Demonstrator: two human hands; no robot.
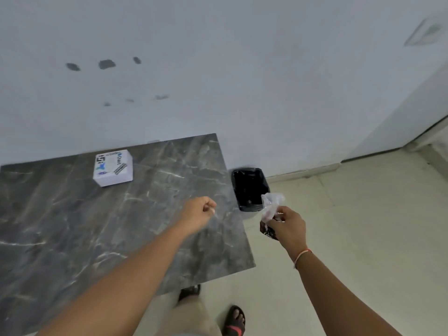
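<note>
My right hand (288,225) pinches a crumpled clear plastic wrapper (271,204) and holds a small dark packet (268,232) under the palm, in the air just in front of a black-lined waste bin (249,187) on the floor. Over the right edge of the dark marble table (97,226), my left hand (198,212) hovers with its fingers curled and nothing in it. A white printed box (113,167) lies on the table near the wall.
The bin stands against a pale wall beside the table's far right corner. Light floor tiles (351,238) spread to the right. My feet in dark sandals (234,322) stand at the table's near corner.
</note>
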